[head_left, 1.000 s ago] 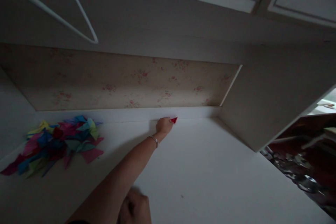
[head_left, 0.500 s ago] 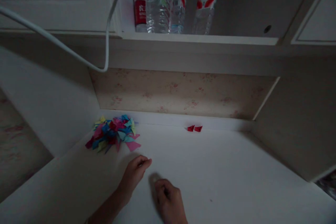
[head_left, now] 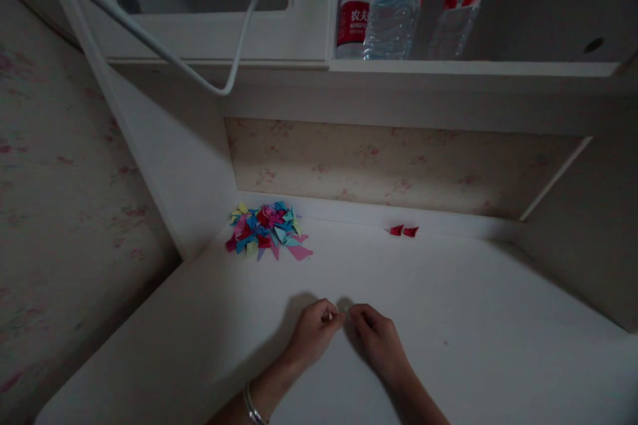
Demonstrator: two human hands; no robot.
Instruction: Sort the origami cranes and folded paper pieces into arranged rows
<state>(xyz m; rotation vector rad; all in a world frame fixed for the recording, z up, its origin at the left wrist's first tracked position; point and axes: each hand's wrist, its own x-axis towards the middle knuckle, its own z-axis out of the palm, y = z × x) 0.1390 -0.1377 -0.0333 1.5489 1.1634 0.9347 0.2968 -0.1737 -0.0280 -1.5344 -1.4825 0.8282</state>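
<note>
Just above the white desktop (head_left: 224, 339), my left hand (head_left: 314, 331) has its fingers curled into a pinch, with a bracelet (head_left: 252, 405) on its wrist. Facing it with a small gap between, my right hand (head_left: 377, 337) is likewise curled closed. I see nothing in either hand. Two small folded red papers, one on the left (head_left: 396, 230) and one on the right (head_left: 411, 232), lie side by side at the back of the desk, beyond my right hand. A heap of colourful folded papers (head_left: 266, 229) lies in the back left corner, apart from both hands.
Overhead, a white cabinet (head_left: 448, 68) holds several plastic bottles, among them a red-labelled one (head_left: 355, 13). A bent white tube (head_left: 164, 53) hangs across the upper left. Side panels, left (head_left: 169, 159) and right (head_left: 573, 232), enclose the desk before floral wallpaper (head_left: 369, 159).
My left hand has let go of a red folded paper beside another at the back and drawn back toward my right hand. The view has swung left.
</note>
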